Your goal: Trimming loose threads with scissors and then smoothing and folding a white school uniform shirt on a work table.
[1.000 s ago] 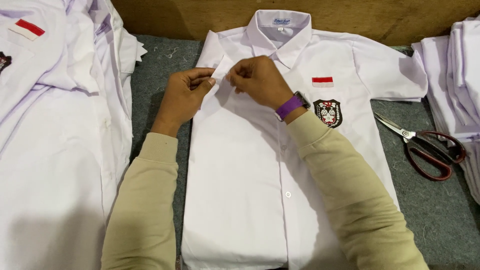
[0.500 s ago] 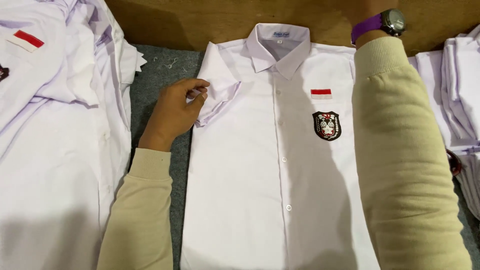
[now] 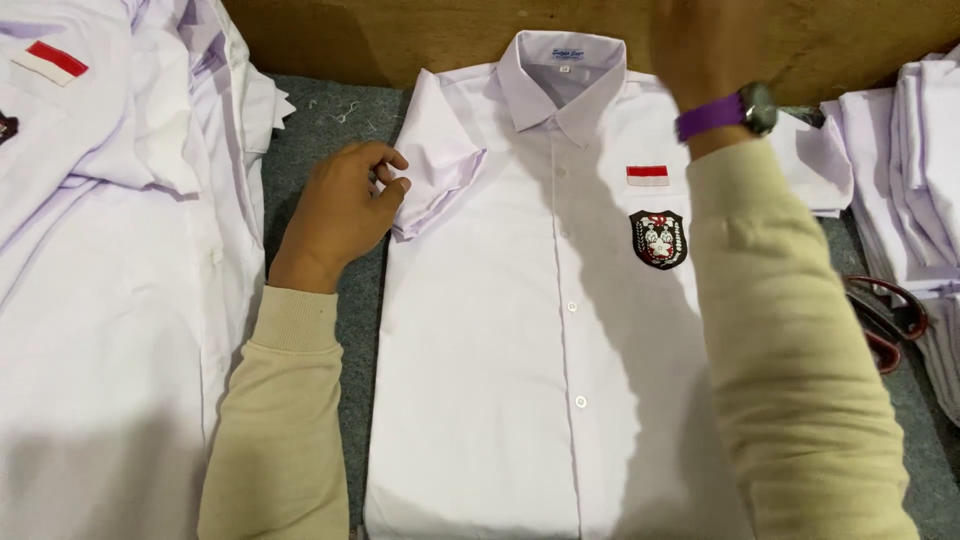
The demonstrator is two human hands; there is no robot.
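White short-sleeved cotton school shirt [image 3: 520, 380] lies flat and buttoned, front side up, on the grey felt-covered tabletop [image 3: 320, 130]. Its long axis runs straight away from the person: the collar [image 3: 562, 80] points to the far edge by the brown wooden wall [image 3: 400, 35], and the hem points back toward the person, at the bottom of the view. A row of small white buttons [image 3: 573, 306] runs down the middle along that axis. On the chest sit a small red-and-white rectangular patch [image 3: 647, 176] and, just below it, a black shield-shaped embroidered badge [image 3: 659, 239].

The left hand [image 3: 340, 215], in a beige knit sleeve, rests on the tabletop just beside the shirt, its grip closed lightly with the fingertips [image 3: 395, 185] pinching the edge of the folded-in left sleeve [image 3: 435, 165]. The right hand [image 3: 705, 45] is raised over the far shoulder of the shirt and blurred; whether its grip is apart or together cannot be told, and nothing shows in it. A purple-strapped wristwatch [image 3: 730, 112] sits on that wrist.

A loose heap of similar white shirts [image 3: 110, 250] lies to the left, a folded stack of white garments [image 3: 915, 170] to the right, and red-handled scissors [image 3: 885, 320] lie partly hidden behind the right forearm.
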